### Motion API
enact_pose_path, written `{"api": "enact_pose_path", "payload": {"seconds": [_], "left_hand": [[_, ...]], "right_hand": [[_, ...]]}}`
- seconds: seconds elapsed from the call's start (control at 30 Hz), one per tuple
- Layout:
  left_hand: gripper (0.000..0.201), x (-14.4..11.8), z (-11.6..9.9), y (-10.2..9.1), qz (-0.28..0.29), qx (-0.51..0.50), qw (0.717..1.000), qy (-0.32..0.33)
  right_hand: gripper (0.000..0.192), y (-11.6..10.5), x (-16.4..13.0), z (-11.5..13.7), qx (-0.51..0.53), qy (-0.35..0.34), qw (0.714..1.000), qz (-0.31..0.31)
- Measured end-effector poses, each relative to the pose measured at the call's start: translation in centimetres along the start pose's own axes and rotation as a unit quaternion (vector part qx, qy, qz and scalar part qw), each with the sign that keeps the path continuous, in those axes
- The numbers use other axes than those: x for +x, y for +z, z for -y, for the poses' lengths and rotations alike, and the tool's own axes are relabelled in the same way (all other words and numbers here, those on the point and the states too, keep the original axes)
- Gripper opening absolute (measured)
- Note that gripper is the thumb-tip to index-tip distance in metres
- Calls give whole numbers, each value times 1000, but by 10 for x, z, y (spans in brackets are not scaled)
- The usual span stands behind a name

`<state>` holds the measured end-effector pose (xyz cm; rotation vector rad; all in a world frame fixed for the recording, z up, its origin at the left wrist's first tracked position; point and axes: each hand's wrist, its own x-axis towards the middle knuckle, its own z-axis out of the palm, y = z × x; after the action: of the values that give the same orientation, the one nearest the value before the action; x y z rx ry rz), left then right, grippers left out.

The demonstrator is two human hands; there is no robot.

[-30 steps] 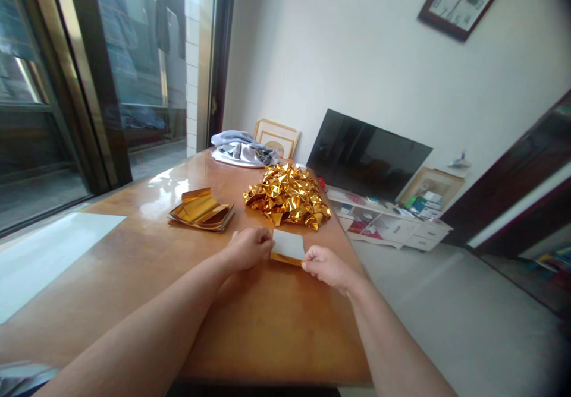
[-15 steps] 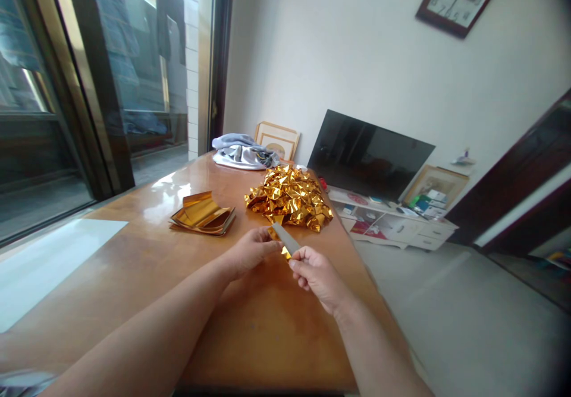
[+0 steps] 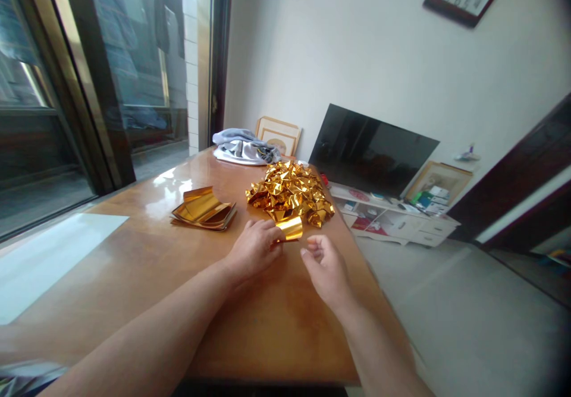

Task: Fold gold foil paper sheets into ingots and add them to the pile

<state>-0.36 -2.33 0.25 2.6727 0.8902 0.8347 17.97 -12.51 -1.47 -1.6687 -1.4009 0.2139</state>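
Wooden table (image 3: 134,278) bears gold foil pile (image 3: 289,195).

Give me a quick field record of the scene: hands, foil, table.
left hand: pinches a curled gold foil sheet at its near edge
right hand: fingers loosely curled, just right of the sheet, not touching it
foil pile: heap of folded gold pieces, just beyond the sheet
flat sheets: small stack of gold foil, left of the pile
cloth: grey bundle at the far end
table: glossy wood, bears all of these
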Motion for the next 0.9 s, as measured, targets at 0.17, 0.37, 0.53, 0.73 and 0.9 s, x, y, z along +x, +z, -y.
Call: {"api": "enact_pose_path", "payload": {"seconds": [0.17, 0.37, 0.53, 0.73, 0.9], "left_hand": [[16, -1, -8, 3, 57, 24, 996, 60], [16, -4, -10, 12, 113, 4, 989, 99], [8, -6, -4, 15, 135, 10, 988, 73], [13, -6, 1, 19, 123, 5, 990, 68], [10, -7, 0, 16, 135, -17, 989, 58]], "right_hand": [[30, -3, -8, 11, -182, -147, 972, 6], [9, -5, -16, 7, -260, -147, 951, 86], [11, -13, -22, -5, -262, -125, 951, 110], [10, -18, -23, -14, -216, -105, 962, 127], [18, -19, -21, -23, -152, -95, 975, 132]]}}
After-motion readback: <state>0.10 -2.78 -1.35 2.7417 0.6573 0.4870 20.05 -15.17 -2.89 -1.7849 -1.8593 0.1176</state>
